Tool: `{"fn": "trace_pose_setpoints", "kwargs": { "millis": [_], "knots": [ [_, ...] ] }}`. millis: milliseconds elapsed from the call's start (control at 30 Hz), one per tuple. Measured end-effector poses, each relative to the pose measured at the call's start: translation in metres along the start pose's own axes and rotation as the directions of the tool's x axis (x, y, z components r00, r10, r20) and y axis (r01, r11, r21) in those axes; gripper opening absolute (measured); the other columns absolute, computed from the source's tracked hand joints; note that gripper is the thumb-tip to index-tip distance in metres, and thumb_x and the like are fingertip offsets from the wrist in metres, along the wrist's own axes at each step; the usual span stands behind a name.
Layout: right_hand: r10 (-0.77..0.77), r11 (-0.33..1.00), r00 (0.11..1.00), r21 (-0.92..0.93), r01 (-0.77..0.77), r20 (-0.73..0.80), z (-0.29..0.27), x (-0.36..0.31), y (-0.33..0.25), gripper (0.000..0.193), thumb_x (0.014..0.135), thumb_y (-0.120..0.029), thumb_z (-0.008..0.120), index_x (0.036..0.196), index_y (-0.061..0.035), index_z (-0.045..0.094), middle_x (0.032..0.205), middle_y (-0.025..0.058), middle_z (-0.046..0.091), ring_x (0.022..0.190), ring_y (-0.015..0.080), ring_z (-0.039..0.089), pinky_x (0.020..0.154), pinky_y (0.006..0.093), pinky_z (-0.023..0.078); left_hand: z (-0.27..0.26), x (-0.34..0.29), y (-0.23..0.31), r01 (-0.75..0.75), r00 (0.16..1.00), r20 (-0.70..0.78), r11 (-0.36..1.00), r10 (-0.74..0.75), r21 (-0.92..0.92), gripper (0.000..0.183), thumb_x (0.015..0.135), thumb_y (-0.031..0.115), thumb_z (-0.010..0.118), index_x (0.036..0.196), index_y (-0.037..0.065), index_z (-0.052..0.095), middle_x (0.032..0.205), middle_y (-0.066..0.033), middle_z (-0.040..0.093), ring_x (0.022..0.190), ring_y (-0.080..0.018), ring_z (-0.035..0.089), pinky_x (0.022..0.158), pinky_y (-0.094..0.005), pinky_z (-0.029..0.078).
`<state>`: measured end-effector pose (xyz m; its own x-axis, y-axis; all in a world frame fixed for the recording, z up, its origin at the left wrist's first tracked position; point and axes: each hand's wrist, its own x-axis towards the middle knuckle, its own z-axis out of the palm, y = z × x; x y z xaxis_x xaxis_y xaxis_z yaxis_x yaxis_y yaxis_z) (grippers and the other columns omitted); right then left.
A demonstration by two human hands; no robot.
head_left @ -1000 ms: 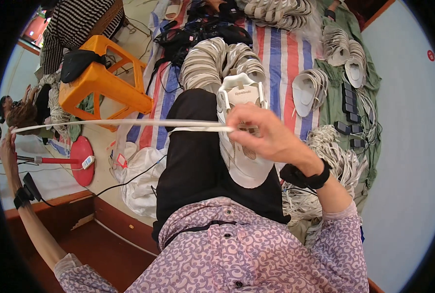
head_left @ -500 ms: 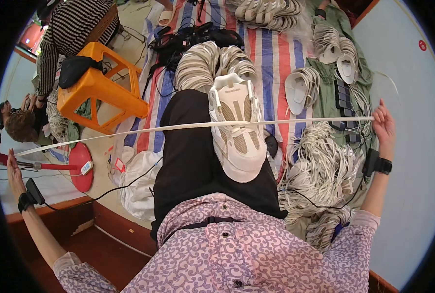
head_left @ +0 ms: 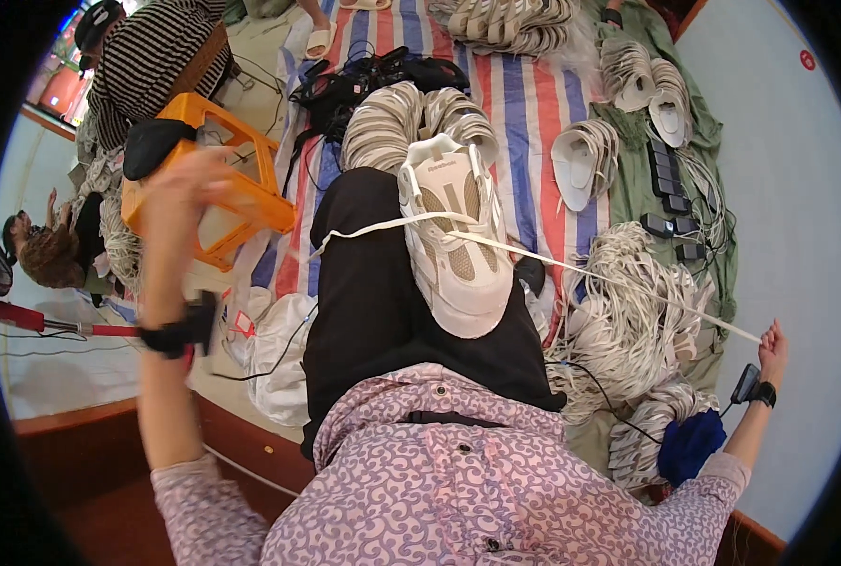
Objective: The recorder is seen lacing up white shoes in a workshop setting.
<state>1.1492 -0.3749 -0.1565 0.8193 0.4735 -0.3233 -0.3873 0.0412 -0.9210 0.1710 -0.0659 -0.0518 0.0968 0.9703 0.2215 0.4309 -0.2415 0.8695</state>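
While a beige-and-white sneaker upper is rested on black trousers, toe toward the wearer, its front is crossed by a flat white shoelace. One lace end is pinched by the fingers of the outstretched right hand; the left hand is blurred, so its grip cannot be told. One crossing appears done; higher up, lacing seems left to be done.
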Motion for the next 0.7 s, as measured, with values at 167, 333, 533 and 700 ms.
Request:
{"fn": "trace_pose_setpoints", "kwargs": {
  "millis": [167, 333, 533, 700],
  "knots": [
    [0.008, 0.995, 0.998, -0.099, -0.014, -0.07, -0.058, -0.024, 0.015, 0.026, 0.102, -0.007, 0.051, 0.126, 0.0017, 0.057, 0.077, 0.0, 0.051, 0.055, 0.0064, 0.039, 0.043, 0.0209, 0.029, 0.153, -0.021, 0.016, 0.232, 0.942, 0.279, 0.964, -0.188, -0.132, 0.027, 0.1, 0.021, 0.058, 0.097, -0.001, 0.074, 0.073, 0.0007, 0.065, 0.066, -0.0056, 0.058, 0.064, -0.0209, 0.046],
    [-0.147, 0.742, 0.964, -0.62, 0.257, 0.224, -0.074, -0.058, 0.062, 0.032, 0.103, -0.01, 0.049, 0.131, 0.002, 0.055, 0.088, -0.0029, 0.054, 0.069, 0.0028, 0.043, 0.055, 0.0142, 0.033, 0.181, -0.04, 0.011, 0.217, 0.953, 0.211, 0.976, -0.218, 0.028, 0.025, 0.095, 0.02, 0.065, 0.09, -0.002, 0.074, 0.063, 0.0021, 0.06, 0.057, -0.0035, 0.05, 0.053, -0.0216, 0.04],
    [0.081, 0.914, 0.955, -0.404, 0.043, 0.287, 0.102, -0.109, 0.182, 0.018, 0.096, -0.024, 0.066, 0.108, -0.0095, 0.066, 0.087, -0.0077, 0.06, 0.067, 0.0014, 0.047, 0.056, 0.0173, 0.035, 0.187, -0.053, 0.013, 0.16, 0.977, 0.125, 0.982, -0.171, 0.096, 0.028, 0.094, 0.025, 0.067, 0.086, -0.002, 0.072, 0.056, 0.0015, 0.049, 0.053, -0.0045, 0.04, 0.049, -0.0261, 0.032],
    [0.224, 0.928, 0.826, -0.371, -0.019, 0.517, 0.273, -0.182, 0.244, 0.013, 0.091, -0.012, 0.071, 0.1, -0.0031, 0.07, 0.082, -0.0038, 0.062, 0.069, 0.0046, 0.054, 0.062, 0.0185, 0.042, 0.196, -0.064, 0.01, 0.271, 0.912, 0.334, 0.961, -0.239, -0.052, 0.03, 0.096, 0.022, 0.064, 0.081, -0.005, 0.067, 0.059, 0.0045, 0.048, 0.056, -0.0041, 0.039, 0.05, -0.0259, 0.031]
  ]
}}
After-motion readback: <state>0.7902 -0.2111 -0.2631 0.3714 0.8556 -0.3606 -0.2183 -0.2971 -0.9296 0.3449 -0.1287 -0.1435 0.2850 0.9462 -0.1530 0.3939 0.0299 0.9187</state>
